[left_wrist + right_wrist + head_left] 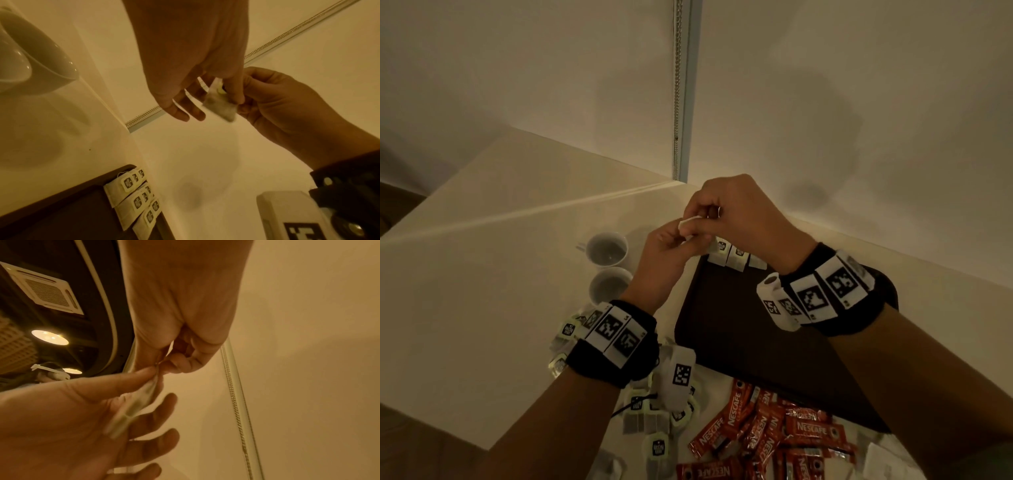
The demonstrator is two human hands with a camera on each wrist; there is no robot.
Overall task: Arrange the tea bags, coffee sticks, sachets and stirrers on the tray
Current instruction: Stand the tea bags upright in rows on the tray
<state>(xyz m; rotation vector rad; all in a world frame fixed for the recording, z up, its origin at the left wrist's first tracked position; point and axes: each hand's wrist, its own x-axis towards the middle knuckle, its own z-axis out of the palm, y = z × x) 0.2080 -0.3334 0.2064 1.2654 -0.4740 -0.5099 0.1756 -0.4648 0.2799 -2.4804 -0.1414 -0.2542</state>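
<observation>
A small pale tea bag point(689, 224) hangs in the air between both hands, above the far left corner of the dark brown tray point(739, 342). My left hand point(681, 237) pinches it from below, and my right hand point(705, 216) pinches its top edge. In the left wrist view the tea bag point(220, 106) sits between thumb and fingers of both hands. In the right wrist view the tea bag point(139, 400) appears edge-on and blurred. Three short rows of tea bags point(736, 255) lie along the tray's far edge, also visible as tea bags point(133, 199).
Loose tea bags point(650, 414) are heaped left of the tray under my left wrist. Red coffee sticks point(774, 431) are piled at its near edge. Two white cups point(607, 251) stand left of the tray. A wall runs close behind the table.
</observation>
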